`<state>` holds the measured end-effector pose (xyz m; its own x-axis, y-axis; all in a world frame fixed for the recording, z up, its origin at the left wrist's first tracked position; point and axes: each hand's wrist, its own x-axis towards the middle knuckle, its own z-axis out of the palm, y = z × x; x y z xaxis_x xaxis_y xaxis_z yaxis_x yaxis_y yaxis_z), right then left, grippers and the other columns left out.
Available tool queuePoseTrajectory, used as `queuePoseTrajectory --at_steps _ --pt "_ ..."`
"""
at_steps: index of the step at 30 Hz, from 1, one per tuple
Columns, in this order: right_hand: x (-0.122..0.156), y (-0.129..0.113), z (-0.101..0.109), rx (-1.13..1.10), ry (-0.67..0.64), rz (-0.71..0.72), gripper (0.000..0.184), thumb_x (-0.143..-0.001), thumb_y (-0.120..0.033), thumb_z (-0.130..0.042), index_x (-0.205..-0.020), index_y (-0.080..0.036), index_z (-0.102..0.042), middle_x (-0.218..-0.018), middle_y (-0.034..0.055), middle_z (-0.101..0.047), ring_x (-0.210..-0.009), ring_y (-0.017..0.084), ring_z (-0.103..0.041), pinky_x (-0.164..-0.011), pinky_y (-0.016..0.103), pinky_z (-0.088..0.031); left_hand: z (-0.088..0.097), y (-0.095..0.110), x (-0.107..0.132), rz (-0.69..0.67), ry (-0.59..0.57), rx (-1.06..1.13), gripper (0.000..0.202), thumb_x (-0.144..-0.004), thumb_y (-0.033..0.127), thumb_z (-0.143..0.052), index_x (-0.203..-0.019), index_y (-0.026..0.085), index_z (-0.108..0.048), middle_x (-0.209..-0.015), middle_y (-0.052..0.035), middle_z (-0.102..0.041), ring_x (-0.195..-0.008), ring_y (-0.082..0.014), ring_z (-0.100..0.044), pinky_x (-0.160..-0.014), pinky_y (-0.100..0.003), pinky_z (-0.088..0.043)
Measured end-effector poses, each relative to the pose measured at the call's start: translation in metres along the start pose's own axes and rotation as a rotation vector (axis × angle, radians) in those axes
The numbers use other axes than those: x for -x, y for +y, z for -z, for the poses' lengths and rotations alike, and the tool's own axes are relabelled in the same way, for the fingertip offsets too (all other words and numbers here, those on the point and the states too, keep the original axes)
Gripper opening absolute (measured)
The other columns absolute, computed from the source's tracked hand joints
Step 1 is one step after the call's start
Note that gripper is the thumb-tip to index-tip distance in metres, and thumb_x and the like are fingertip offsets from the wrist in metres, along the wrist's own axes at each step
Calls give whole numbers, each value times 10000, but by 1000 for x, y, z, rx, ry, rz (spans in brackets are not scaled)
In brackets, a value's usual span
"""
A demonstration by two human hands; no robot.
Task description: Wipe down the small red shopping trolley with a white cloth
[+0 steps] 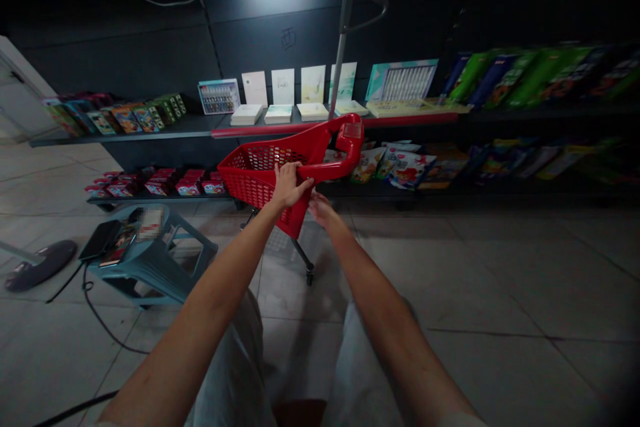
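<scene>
A red plastic shopping cart with perforated basket walls and dark legs on casters stands in front of me, its thick curved handle to the right. My left hand lies over the near rim of the basket, fingers across the edge and thumb stretched toward the handle. Just below and to the right, my right hand is at the rear edge of the cart, fingers curled together. Whatever those fingers pinch, if anything, is too small or hidden to make out.
Behind the cart runs a dark shelf with books, boxes and bags; packaged goods line the lower level. A blue-grey plastic stool holding devices stands left, with a cable on the floor. A metal pole rises behind the handle.
</scene>
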<state>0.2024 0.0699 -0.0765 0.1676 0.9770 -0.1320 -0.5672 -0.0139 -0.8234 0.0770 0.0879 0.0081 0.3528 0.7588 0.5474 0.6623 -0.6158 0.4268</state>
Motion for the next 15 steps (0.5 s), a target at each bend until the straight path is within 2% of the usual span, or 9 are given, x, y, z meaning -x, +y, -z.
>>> queuePoseTrajectory --at_steps 3,5,9,12,14,15 --pt "-5 6 -6 0 17 2 66 -823 -207 -662 -857 -233 -611 -726 -49 -689 -688 140 -624 -711 294 -519 4 -4 -7 41 -27 4 434 -970 531 -544 -1282 231 -512 -1376 -128 -597 -1375 -278 -495 -1306 -572 -38" --pt "-8 2 -11 -22 12 49 58 -850 -237 -647 -897 -227 -615 -766 -52 -695 -710 123 -622 -737 274 -525 6 -5 -8 44 -32 3 438 -973 538 -537 -1286 231 -514 -1372 -129 -598 -1369 -276 -499 -1308 -566 -43" --pt "-21 -21 -18 -112 78 285 74 -839 -268 -593 -908 -243 -585 -764 -50 -666 -708 108 -620 -712 218 -536 6 -5 -9 47 -29 -3 428 -1003 556 -473 -1289 240 -519 -1367 -129 -603 -1377 -269 -493 -1310 -560 -41" --pt "-34 -36 -17 -123 123 428 132 -826 -269 -534 -945 -255 -589 -807 -33 -674 -784 120 -654 -768 232 -561 5 -3 -10 48 -29 -3 419 -1016 544 -453 -1288 233 -522 -1370 -130 -603 -1375 -263 -495 -1310 -559 -39" --pt "-38 -35 -16 -57 125 411 143 -815 -261 -530 -945 -254 -588 -837 -27 -684 -846 130 -664 -820 252 -568 4 -2 -11 54 -29 -6 415 -1016 538 -459 -1289 232 -523 -1376 -131 -600 -1379 -261 -492 -1309 -559 -40" --pt "-37 -31 -14 4 109 359 129 -816 -264 -539 -937 -252 -585 -843 -26 -686 -872 137 -665 -843 265 -568 4 -1 -12 59 -28 -10 412 -1016 537 -462 -1287 233 -525 -1375 -130 -600 -1378 -259 -492 -1308 -559 -42"
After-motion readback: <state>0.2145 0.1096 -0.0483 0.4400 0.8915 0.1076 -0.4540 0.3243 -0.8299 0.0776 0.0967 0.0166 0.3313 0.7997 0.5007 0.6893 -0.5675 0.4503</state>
